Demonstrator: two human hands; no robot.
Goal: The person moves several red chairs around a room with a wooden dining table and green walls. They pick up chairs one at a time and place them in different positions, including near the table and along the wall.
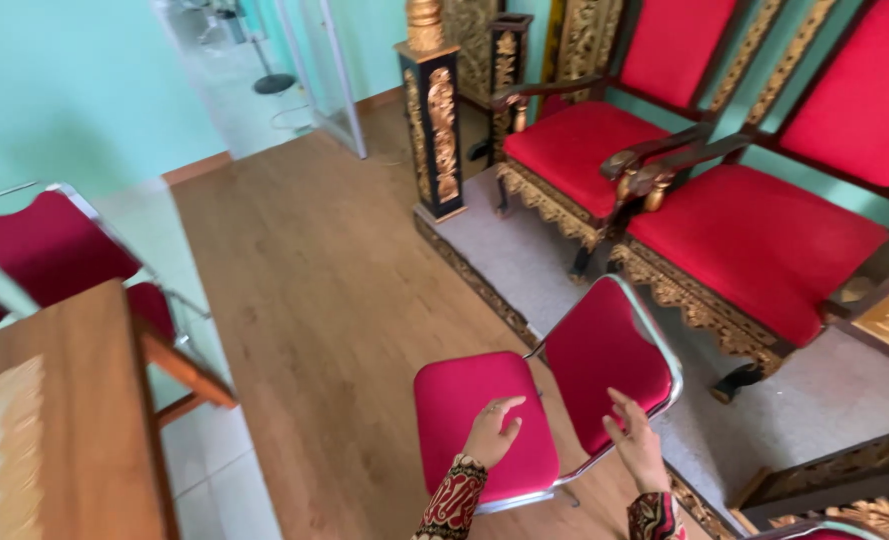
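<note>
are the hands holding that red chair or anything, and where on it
Nothing is gripped. The left hand hovers open over the red chair seat; the right hand is open by the backrest's lower edge. Whether either touches it cannot be told.

no packages, no labels, no signs, no screens in view

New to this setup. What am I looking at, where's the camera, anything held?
There is one picture, from a camera worn on a person's head, looking down. The two hands in patterned sleeves are that person's own. The left hand is open over the seat of a red folding chair with a chrome frame; the right hand is open by its backrest. Neither holds anything. Behind stand two carved red armchairs on a grey platform; a wooden table is at left.
</note>
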